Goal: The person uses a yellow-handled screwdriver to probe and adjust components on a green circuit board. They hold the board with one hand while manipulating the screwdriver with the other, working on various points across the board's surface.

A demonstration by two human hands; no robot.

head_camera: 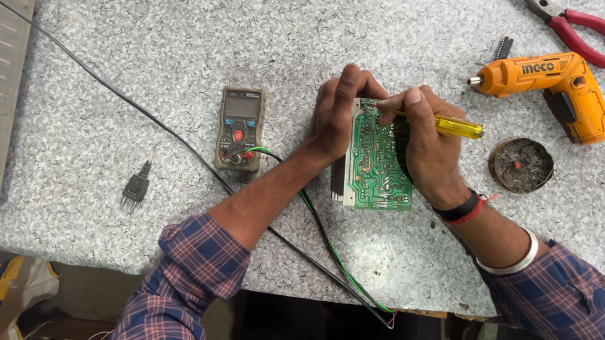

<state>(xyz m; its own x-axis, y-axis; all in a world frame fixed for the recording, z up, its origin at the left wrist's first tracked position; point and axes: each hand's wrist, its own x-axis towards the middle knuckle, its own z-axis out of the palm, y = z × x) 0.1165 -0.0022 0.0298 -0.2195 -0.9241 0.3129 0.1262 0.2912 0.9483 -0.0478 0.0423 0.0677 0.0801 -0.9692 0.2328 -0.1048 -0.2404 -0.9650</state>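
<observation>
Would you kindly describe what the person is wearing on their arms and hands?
Both arms wear a plaid shirt in blue, dark red and white, its sleeves pushed up toward the elbows. The left hand and wrist are bare. The right hand has no glove; its wrist carries a black band beside a red one, and a broad silver bangle sits higher up the forearm.

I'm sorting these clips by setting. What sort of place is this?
Likely an electronics repair bench: a green circuit board under both hands, a multimeter, and a cordless screwdriver on the speckled worktop.

One head-worn camera looks steeply down, close above the workbench [182,24].
</observation>
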